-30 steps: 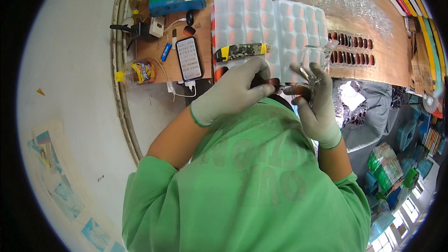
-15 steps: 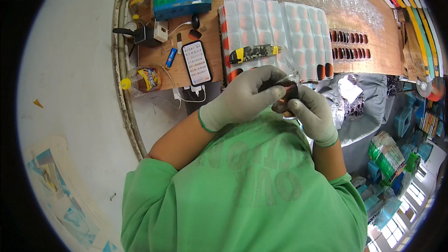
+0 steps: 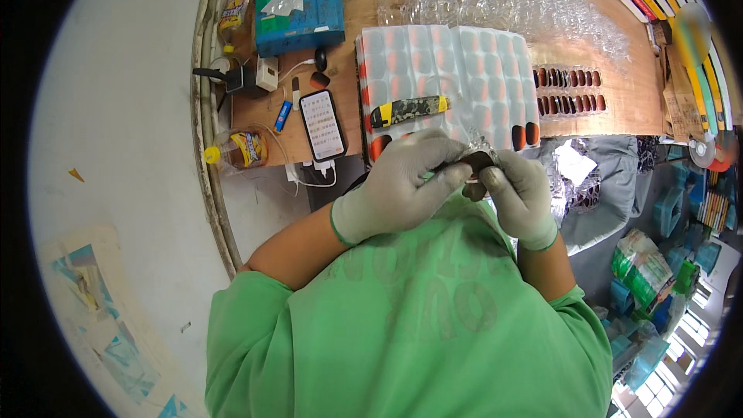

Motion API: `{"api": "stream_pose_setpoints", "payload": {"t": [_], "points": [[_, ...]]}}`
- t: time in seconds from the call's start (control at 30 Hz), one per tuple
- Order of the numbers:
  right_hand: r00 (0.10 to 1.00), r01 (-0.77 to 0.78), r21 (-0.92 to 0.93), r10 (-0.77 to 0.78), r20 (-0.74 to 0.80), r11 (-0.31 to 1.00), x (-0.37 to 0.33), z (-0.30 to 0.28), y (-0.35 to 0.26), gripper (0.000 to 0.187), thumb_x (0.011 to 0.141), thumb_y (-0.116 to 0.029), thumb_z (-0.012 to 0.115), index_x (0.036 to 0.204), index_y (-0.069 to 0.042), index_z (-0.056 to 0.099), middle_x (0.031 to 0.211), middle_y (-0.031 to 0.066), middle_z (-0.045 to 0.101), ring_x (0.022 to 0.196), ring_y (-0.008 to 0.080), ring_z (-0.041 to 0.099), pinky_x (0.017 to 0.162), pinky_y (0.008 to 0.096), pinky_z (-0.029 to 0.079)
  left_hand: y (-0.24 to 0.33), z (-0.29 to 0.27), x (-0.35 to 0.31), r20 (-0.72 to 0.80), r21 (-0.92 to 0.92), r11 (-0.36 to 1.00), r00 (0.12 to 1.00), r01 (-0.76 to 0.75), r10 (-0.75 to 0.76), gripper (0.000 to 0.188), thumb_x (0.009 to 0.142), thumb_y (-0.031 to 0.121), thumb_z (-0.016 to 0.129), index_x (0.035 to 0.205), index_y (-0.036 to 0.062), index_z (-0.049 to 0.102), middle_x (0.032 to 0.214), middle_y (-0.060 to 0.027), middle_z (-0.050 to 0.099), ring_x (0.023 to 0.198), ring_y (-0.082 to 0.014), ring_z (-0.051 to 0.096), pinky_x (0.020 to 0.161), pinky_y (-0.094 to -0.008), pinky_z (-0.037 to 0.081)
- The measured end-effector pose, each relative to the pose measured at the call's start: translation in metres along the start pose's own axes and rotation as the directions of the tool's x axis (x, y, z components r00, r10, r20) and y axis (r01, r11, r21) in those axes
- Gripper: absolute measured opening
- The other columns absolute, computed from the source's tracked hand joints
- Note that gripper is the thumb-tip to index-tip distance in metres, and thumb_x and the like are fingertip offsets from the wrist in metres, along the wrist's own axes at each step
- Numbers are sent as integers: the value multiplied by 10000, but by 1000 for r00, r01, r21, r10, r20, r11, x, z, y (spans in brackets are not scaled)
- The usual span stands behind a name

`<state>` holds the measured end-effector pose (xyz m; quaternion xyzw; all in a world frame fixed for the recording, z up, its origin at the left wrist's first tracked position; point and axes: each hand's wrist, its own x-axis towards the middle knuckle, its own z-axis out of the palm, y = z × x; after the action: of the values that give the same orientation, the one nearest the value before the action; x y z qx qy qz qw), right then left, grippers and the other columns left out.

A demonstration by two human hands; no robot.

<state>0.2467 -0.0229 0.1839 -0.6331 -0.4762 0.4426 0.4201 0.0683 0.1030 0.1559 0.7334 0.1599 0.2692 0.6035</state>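
Note:
In grey-white gloves, both my hands meet in front of my chest, at the table's near edge. My left hand (image 3: 406, 180) pinches a dark, rounded lens (image 3: 478, 160) between thumb and fingers. The other side of it is gripped by my right hand (image 3: 523, 195), thumb on top. A crinkled, clear shiny film (image 3: 477, 142) shows just beyond the lens. Behind the hands lies a stack of pale sheets (image 3: 433, 54) with reddish-dark lenses showing through. On it rest a yellow and camouflage utility knife (image 3: 410, 111) and two loose dark lenses (image 3: 525, 135) at the near right corner.
Rows of dark lenses (image 3: 570, 104) stand in a clear tray at right, before clear plastic trays (image 3: 503, 4). At left are a phone (image 3: 323, 125), blue lighter (image 3: 283, 116), blue box (image 3: 300, 8), cables and bottles (image 3: 242, 149). Grey cloth (image 3: 611, 193) hangs beside my right arm.
My hands have turned the lens slightly, and more of its dark face shows. The table sits a little lower in the picture. Both hands keep their grip.

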Motion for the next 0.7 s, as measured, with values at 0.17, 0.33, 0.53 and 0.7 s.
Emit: {"api": "stream_pose_setpoints", "payload": {"t": [0.17, 0.33, 0.53, 0.7], "points": [[999, -20, -81, 23, 44, 997, 18, -8, -5, 190, 984, -145, 584, 1044, -1, 693, 725, 79, 694, 664, 174, 682, 642, 310, 530, -3, 2, 0, -46, 48, 997, 997, 59, -57, 239, 943, 187, 625, 1060, -13, 682, 924, -150, 638, 842, -267, 631, 750, -360, 490], [968, 160, -309, -87, 237, 938, 33, -22, -1, 197, 943, -123, 634, 1108, -21, 670, 803, 123, 699, 693, 284, 687, 653, 359, 534, 2, 0, 0, -60, 152, 988, 998, 2, 7, 196, 941, 143, 619, 1067, 10, 690, 907, -151, 642, 827, -265, 636, 741, -365, 495], [990, 135, -206, -138, 1, 969, 46, 13, 7, 161, 925, -102, 654, 1059, -12, 655, 796, 176, 688, 716, 349, 693, 643, 398, 534, -9, -13, 5, -182, 382, 922, 983, 61, 10, 243, 856, 108, 678, 1068, -11, 672, 898, -196, 649, 804, -380, 645, 700, -433, 522], [965, 174, -276, -219, -141, 945, 45, 10, 6, 148, 915, -95, 653, 1050, -32, 649, 791, 168, 690, 730, 375, 686, 642, 426, 537, -17, -10, 23, -126, 384, 923, 991, -1, 54, 231, 830, 51, 690, 1052, -12, 675, 870, -187, 640, 743, -358, 632, 658, -421, 508]]}}
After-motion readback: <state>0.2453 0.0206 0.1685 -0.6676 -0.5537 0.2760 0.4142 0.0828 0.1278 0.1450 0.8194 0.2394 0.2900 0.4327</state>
